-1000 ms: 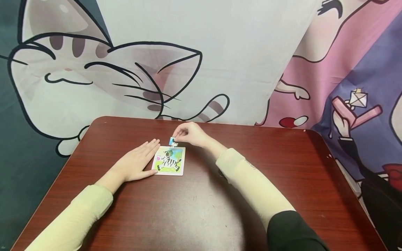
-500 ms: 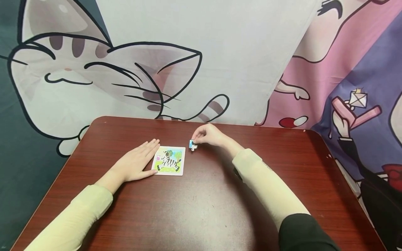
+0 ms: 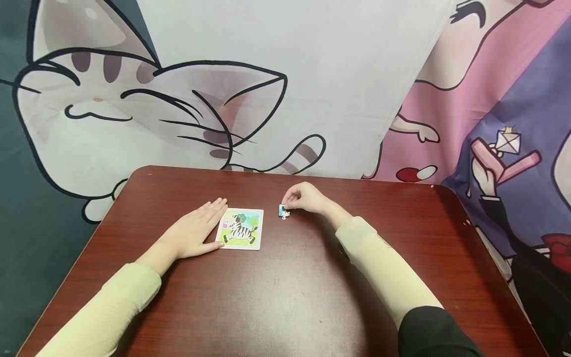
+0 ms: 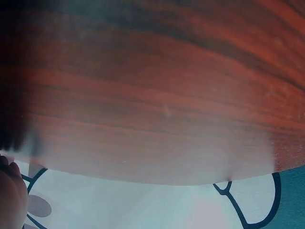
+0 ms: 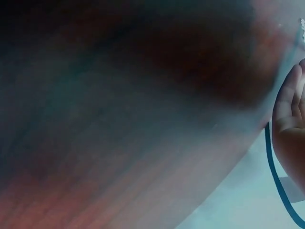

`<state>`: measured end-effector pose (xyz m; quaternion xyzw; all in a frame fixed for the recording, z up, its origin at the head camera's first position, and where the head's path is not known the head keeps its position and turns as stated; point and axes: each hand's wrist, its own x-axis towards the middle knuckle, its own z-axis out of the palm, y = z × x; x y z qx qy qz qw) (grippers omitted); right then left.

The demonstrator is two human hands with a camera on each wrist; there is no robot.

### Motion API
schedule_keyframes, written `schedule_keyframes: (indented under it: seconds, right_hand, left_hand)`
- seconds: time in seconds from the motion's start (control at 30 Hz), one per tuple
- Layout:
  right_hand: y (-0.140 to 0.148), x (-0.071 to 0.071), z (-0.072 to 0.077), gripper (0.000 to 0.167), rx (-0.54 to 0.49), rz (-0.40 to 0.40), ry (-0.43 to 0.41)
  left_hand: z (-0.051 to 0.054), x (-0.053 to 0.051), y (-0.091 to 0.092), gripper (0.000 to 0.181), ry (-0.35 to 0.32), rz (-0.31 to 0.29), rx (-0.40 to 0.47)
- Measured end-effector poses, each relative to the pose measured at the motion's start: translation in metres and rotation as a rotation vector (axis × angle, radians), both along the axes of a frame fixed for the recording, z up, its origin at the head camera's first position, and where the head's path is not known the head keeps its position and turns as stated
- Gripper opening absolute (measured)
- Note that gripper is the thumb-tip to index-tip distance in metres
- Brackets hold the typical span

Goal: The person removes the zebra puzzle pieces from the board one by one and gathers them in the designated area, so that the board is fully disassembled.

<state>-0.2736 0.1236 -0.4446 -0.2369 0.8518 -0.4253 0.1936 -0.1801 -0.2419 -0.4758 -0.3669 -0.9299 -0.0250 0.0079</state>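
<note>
A small square zebra puzzle (image 3: 241,233) with a pale border lies flat on the table. My left hand (image 3: 194,232) rests flat with straight fingers along its left edge, the thumb at the lower left corner. To the right of the puzzle, my right hand (image 3: 305,198) pinches a small puzzle piece (image 3: 283,212), blue with black and white parts, between thumb and fingertips. The piece is just over or on the table; I cannot tell which. The left wrist view shows only a sliver of the left hand (image 4: 10,195). Part of the right hand (image 5: 290,124) shows in the right wrist view.
The dark red wooden table (image 3: 267,307) has rounded far corners. A cloth with a cartoon cat (image 3: 111,109) hangs behind its far edge. Pink and purple cloth (image 3: 486,99) hangs at the right.
My right hand has moved right with the puzzle piece, from just above the zebra puzzle to beside it, then slightly nearer. The left hand has stayed in place.
</note>
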Motion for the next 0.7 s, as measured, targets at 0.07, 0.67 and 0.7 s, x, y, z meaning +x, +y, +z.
schedule_keyframes:
  seconds: [0.07,0.67,0.7]
  right_hand:
    - [0.001,0.001,-0.002,0.008,0.013,-0.003,0.026]
    - [0.002,0.008,-0.015,0.006,0.085,-0.029,0.157]
    - [0.002,0.008,-0.015,0.006,0.085,-0.028,0.157]
  left_hand:
    - [-0.001,0.0,0.0,0.096,-0.001,0.0,0.001]
    - [-0.001,-0.001,-0.001,0.095,0.002,-0.002,0.001]
    - [-0.001,-0.001,0.0,0.096,0.002,-0.002,0.003]
